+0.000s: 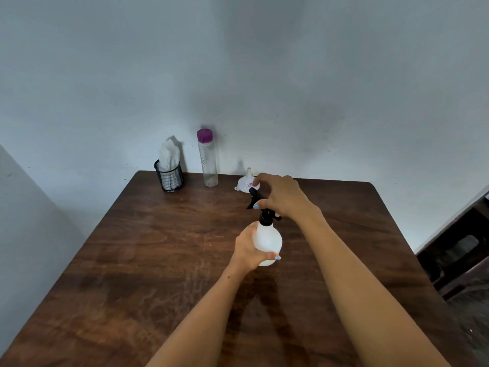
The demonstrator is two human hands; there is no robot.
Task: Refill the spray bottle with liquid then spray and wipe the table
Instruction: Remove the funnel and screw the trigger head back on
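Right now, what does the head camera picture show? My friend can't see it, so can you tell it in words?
Two bare hands hold a white spray bottle above a brown wooden table: the left hand grips its round body, and the right hand grips its black sprayer top. At the back stand a clear bottle with a purple cap, a white funnel, and a black mesh cup holding tissues.

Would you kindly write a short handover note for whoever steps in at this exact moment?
Left hand grips the white spray bottle by its body, above the table.
Right hand grips the black spray head, which sits on the bottle's neck.
At the back edge: purple-capped clear bottle, white funnel, mesh cup with tissues.
Done: cannot tell whether it has been refilled.
Left: at least wiping; tissues are untouched.
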